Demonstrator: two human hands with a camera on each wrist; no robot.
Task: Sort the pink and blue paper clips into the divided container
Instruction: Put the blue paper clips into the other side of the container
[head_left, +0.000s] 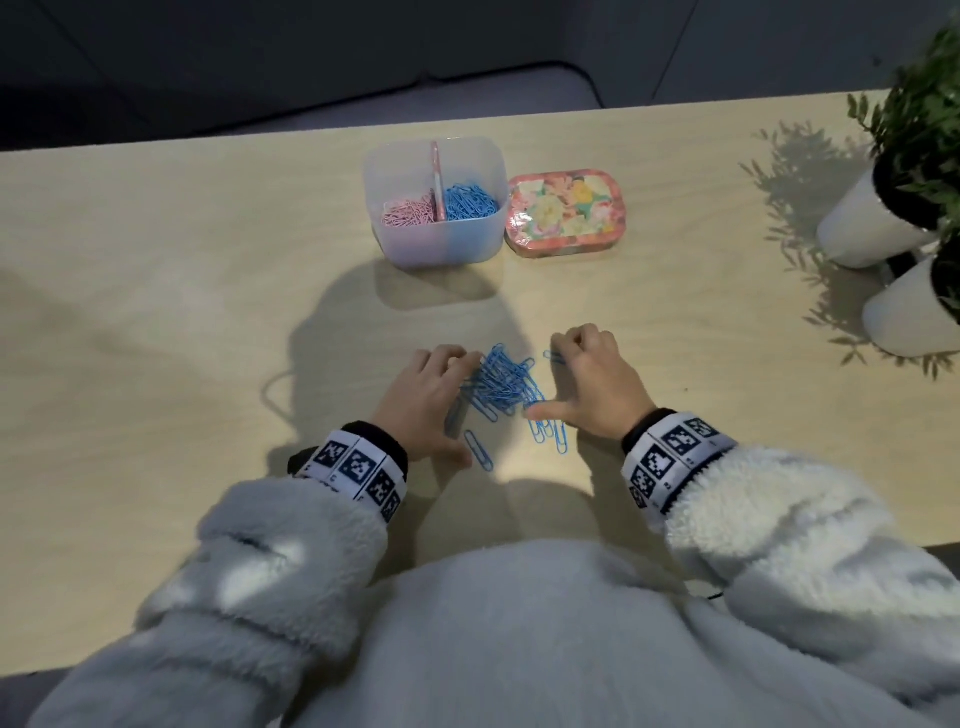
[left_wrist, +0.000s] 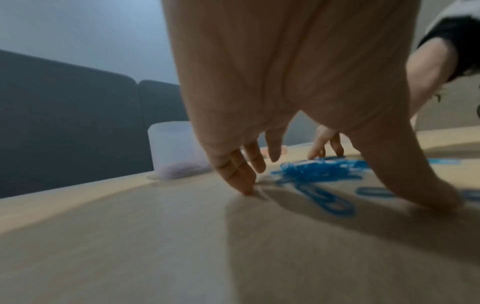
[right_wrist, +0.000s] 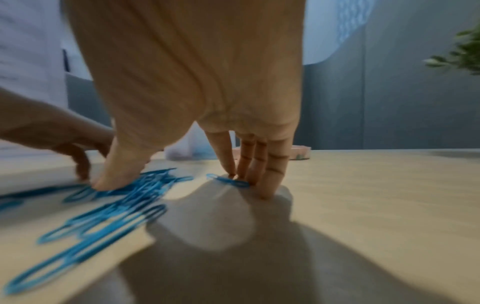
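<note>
On the table (head_left: 156, 291), the left hand (head_left: 421, 395) rests with fingers (left_wrist: 239, 174) spread, tips down at the left edge of a heap of blue paper clips (head_left: 498, 387). The right hand (head_left: 597, 379) flanks the heap's other side, thumb splayed onto the clips, its fingers (right_wrist: 262, 164) held together, seemingly pressing one stray blue clip (right_wrist: 228, 180). Farther back stands the divided container (head_left: 436, 239), pink clips (head_left: 408, 212) in its left half, blue in its right, a floral tin (head_left: 566, 210) just beside it.
</note>
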